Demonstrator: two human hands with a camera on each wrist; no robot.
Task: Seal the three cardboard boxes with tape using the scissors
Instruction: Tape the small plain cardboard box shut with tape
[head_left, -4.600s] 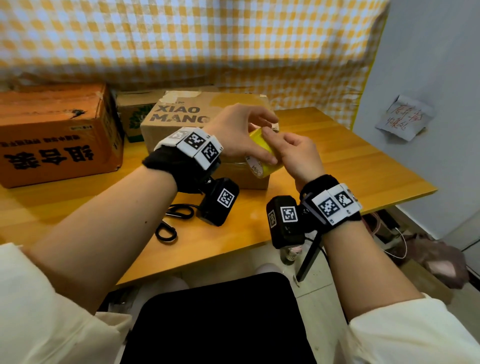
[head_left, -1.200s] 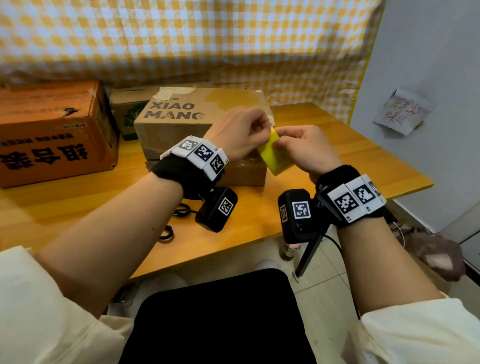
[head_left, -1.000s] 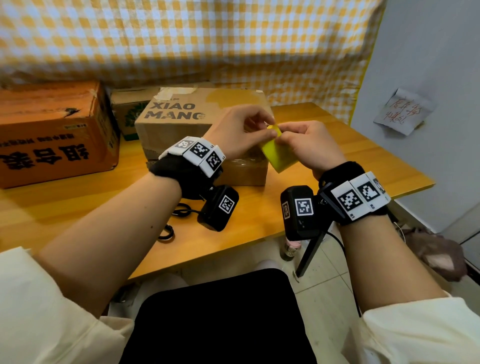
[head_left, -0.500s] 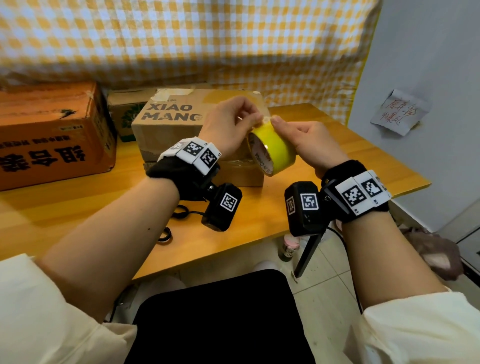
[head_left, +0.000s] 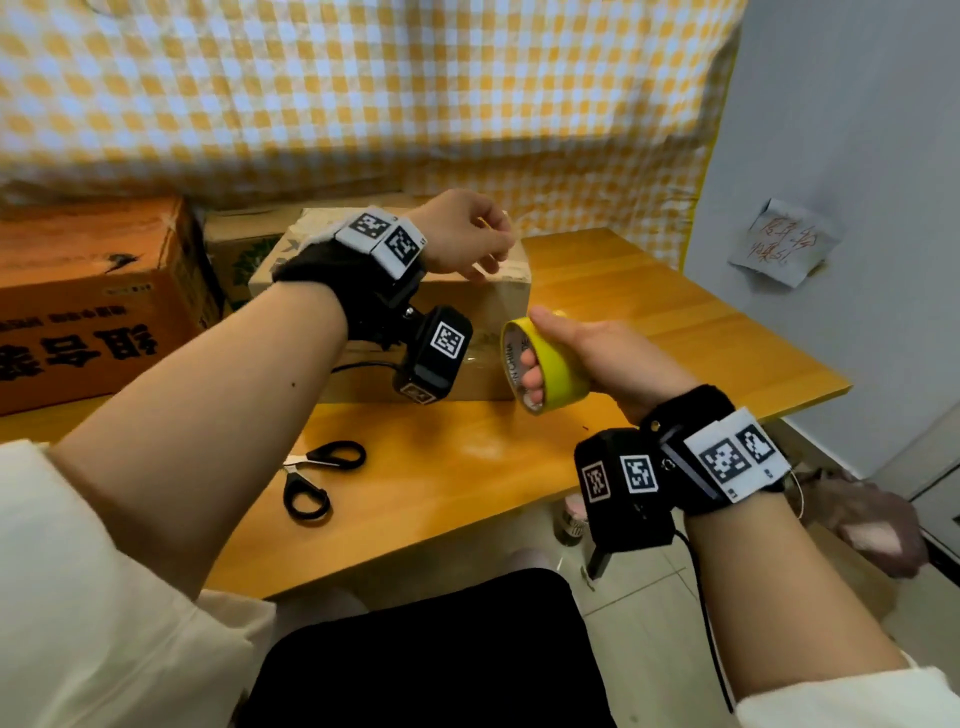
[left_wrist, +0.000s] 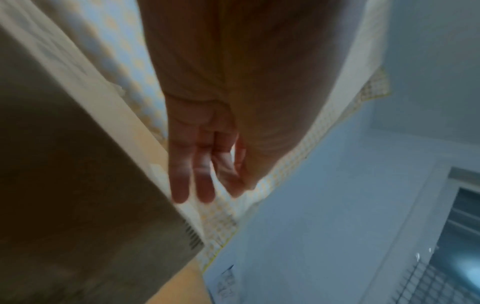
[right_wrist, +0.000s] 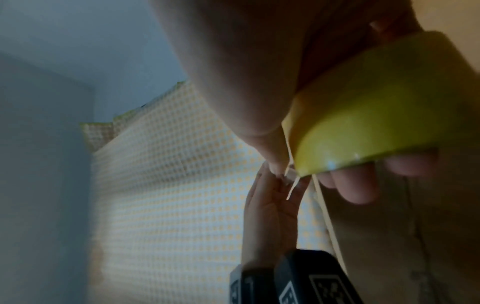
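My right hand (head_left: 597, 358) grips the yellow tape roll (head_left: 558, 374) above the table, fingers through its core and thumb on its rim. My left hand (head_left: 483, 244) is raised over the brown cardboard box (head_left: 498, 296) and pinches the free tape end. In the right wrist view the tape roll (right_wrist: 376, 123) is close, and a thin strip runs edge-on towards the left hand (right_wrist: 272, 205). The left wrist view is blurred and shows the left hand (left_wrist: 205, 164) beside the box (left_wrist: 78, 185). Black-handled scissors (head_left: 317, 478) lie on the table near the front edge, under my left forearm.
An orange box (head_left: 88, 291) stands at the left, with a smaller box (head_left: 234, 249) behind it against the checked cloth. The wooden table (head_left: 649, 312) ends at the right near a grey wall with a paper note (head_left: 779, 244). A small bottle (head_left: 571, 519) stands on the floor.
Both hands were together at the roll. My left hand has since risen up and back over the brown box, while my right hand has lowered the roll towards the table.
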